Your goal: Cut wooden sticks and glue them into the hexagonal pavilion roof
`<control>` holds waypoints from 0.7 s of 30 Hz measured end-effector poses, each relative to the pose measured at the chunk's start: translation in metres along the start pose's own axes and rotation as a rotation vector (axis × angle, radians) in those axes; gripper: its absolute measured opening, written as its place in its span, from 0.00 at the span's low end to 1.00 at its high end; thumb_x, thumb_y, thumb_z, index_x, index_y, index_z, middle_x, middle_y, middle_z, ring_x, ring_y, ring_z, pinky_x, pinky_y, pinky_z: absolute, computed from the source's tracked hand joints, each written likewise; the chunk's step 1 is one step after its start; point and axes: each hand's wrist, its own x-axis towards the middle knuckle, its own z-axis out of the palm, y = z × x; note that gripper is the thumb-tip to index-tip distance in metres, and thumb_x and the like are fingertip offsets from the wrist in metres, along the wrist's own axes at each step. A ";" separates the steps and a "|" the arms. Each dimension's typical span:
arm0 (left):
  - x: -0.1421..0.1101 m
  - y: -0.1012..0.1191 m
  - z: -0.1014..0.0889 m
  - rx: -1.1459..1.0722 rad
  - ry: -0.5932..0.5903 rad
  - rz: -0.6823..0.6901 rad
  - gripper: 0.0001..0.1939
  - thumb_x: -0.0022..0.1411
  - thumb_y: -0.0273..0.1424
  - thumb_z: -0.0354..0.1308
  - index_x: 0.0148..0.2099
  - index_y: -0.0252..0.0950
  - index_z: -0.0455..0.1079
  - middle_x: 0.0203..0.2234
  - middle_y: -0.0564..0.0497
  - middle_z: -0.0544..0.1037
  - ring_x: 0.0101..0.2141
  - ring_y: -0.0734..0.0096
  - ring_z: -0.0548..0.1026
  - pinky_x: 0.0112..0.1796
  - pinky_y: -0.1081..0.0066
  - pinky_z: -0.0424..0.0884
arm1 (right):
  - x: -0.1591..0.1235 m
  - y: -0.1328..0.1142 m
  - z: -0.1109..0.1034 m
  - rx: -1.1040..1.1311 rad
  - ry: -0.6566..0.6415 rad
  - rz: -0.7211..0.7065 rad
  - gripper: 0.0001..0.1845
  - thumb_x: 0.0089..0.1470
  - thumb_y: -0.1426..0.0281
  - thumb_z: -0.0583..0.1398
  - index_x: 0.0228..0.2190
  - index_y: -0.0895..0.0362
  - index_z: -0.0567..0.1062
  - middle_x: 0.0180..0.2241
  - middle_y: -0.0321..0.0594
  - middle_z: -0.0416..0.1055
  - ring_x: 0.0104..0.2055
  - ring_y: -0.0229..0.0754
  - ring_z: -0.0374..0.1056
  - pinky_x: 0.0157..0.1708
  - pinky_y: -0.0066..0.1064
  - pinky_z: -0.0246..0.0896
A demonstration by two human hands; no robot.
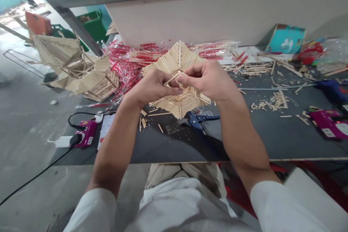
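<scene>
A pale model built of thin wooden sticks (179, 51), roughly star-shaped with ridged panels, stands on the dark table in front of me. Over its middle my two hands meet, fingertips close together. My left hand (156, 86) is closed, thumb and fingers around a short wooden stick (172, 79). That stick slants up toward my right hand (209, 79), whose thumb and forefinger pinch its upper end. Part of the model's centre is hidden behind my fingers. Blue-handled cutters (198, 120) lie just in front of the model.
Red-and-clear plastic wrappers (123, 67) heap behind the model. A bigger stick structure (78, 67) is at the left. Purple power sockets (87, 133) and a phone (106, 128) lie near the front left. Stick offcuts (272, 102) scatter at right, near another purple socket (328, 124).
</scene>
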 end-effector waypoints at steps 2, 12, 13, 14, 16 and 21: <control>0.001 -0.001 0.000 0.007 0.003 0.006 0.11 0.55 0.36 0.72 0.30 0.33 0.79 0.19 0.57 0.66 0.22 0.81 0.57 0.24 0.73 0.50 | 0.000 0.001 -0.001 -0.011 0.004 0.009 0.21 0.50 0.52 0.73 0.29 0.57 0.82 0.28 0.42 0.79 0.30 0.40 0.68 0.28 0.34 0.59; 0.006 -0.007 0.002 0.039 0.033 0.041 0.11 0.58 0.36 0.71 0.31 0.33 0.79 0.19 0.57 0.66 0.22 0.81 0.59 0.24 0.74 0.53 | 0.001 0.001 -0.004 -0.042 0.031 0.016 0.21 0.51 0.52 0.73 0.28 0.59 0.82 0.26 0.39 0.77 0.28 0.36 0.64 0.27 0.32 0.55; 0.006 -0.010 0.004 0.036 0.052 0.071 0.11 0.58 0.37 0.71 0.31 0.34 0.78 0.20 0.57 0.67 0.22 0.80 0.59 0.24 0.74 0.53 | 0.001 0.001 -0.004 -0.042 0.036 0.015 0.22 0.51 0.52 0.72 0.28 0.59 0.82 0.26 0.39 0.76 0.28 0.36 0.65 0.27 0.32 0.55; 0.006 -0.012 0.005 0.027 0.077 0.106 0.11 0.58 0.37 0.71 0.31 0.34 0.78 0.21 0.56 0.68 0.22 0.80 0.60 0.24 0.74 0.54 | 0.002 0.002 -0.004 -0.040 0.036 0.011 0.21 0.52 0.52 0.72 0.29 0.59 0.82 0.27 0.39 0.77 0.28 0.36 0.65 0.27 0.32 0.55; 0.005 -0.019 0.008 -0.014 0.143 0.160 0.10 0.57 0.36 0.73 0.34 0.36 0.78 0.24 0.55 0.72 0.22 0.80 0.62 0.23 0.74 0.55 | 0.002 0.003 -0.004 -0.033 0.033 -0.003 0.21 0.53 0.52 0.72 0.30 0.59 0.82 0.27 0.39 0.77 0.28 0.36 0.66 0.28 0.32 0.56; -0.008 -0.033 0.009 -0.094 0.423 0.206 0.16 0.61 0.36 0.72 0.50 0.42 0.79 0.40 0.50 0.80 0.21 0.80 0.67 0.22 0.73 0.62 | 0.001 0.000 -0.004 -0.041 0.039 0.019 0.21 0.52 0.53 0.73 0.27 0.59 0.81 0.24 0.38 0.75 0.26 0.35 0.64 0.26 0.31 0.54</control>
